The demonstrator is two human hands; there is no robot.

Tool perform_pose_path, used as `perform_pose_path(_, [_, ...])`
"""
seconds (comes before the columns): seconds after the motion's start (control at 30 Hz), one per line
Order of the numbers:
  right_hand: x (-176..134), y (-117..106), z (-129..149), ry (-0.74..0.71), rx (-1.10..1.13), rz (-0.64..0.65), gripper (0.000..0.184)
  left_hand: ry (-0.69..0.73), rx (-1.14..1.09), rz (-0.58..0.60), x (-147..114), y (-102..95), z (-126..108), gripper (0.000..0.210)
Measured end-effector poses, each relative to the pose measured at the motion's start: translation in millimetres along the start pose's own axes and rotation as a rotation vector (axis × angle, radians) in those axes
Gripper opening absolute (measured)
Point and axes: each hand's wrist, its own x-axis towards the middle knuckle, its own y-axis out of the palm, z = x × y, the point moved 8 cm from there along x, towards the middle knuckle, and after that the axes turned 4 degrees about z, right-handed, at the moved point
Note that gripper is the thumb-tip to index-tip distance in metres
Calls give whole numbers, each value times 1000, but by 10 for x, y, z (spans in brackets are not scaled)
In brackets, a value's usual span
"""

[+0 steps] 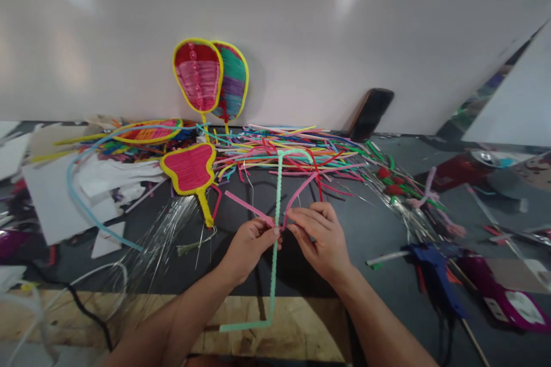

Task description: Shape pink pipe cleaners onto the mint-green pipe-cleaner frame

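A long mint-green pipe cleaner (274,275) stands upright between my hands, its top bent over to the right and its bottom bent to the left. My left hand (253,243) pinches it near the middle, where a pink pipe cleaner (246,206) crosses it. The pink one spreads out in a V, one end up to the left and the other curving up to the right. With thumb and fingers closed, my right hand (321,238) grips the pink pipe cleaner just right of the crossing. Left of my hands lies a small pink-and-yellow fan shape (189,169).
Loose coloured pipe cleaners (258,140) pile up at the back. Two round fans (198,77) lean on the white wall, and a phone (372,112) stands there too. At the right are a blue glue gun (437,275) and a red can (462,169). Thin wires (161,241) lie left.
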Motion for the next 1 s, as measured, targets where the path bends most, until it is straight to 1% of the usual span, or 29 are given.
perform_pose_path(0.13, [-2, 50, 52, -25, -142, 78, 30, 19, -27, 37, 4, 27, -17, 21])
perform_pose_path(0.23, [-2, 74, 100, -40, -202, 120, 25, 17, -46, 54, 1, 42, -14, 22])
perform_pose_path(0.33, [1, 57, 106, -15, -232, 108, 18, 13, -55, 28, -3, 24, -3, 21])
perform_pose_path(0.4, [0, 38, 103, -4, -222, 88, 18, 1, -79, 14, -5, 13, 5, 21])
perform_pose_path(0.47, [-4, 9, 101, -11, -175, 55, 23, -27, -133, 5, -6, 4, 10, 21])
perform_pose_path(0.53, [-14, -57, 69, 5, -91, -26, 26, -57, -214, 1, -10, -2, 1, 21])
perform_pose_path(0.63, [-60, -172, -88, 136, 121, -214, 22, -60, -328, 27, -21, 11, -59, 20])
perform_pose_path(0.67, [-80, -174, -152, 196, 201, -254, 20, -55, -354, 42, -27, 21, -82, 19])
perform_pose_path(0.7, [-95, -149, -206, 251, 272, -266, 18, -50, -373, 60, -33, 33, -99, 18])
perform_pose_path(0.77, [-109, -44, -262, 327, 386, -223, 19, -55, -389, 104, -46, 68, -110, 17])
perform_pose_path(0.83, [-116, 62, -272, 360, 471, -162, 25, -60, -382, 150, -56, 106, -105, 18])
perform_pose_path(0.93, [-129, 166, -268, 366, 558, -96, 32, -73, -372, 200, -63, 149, -75, 18])
perform_pose_path(1.0, [-125, 207, -258, 340, 547, -49, 33, -81, -373, 217, -64, 165, -54, 19])
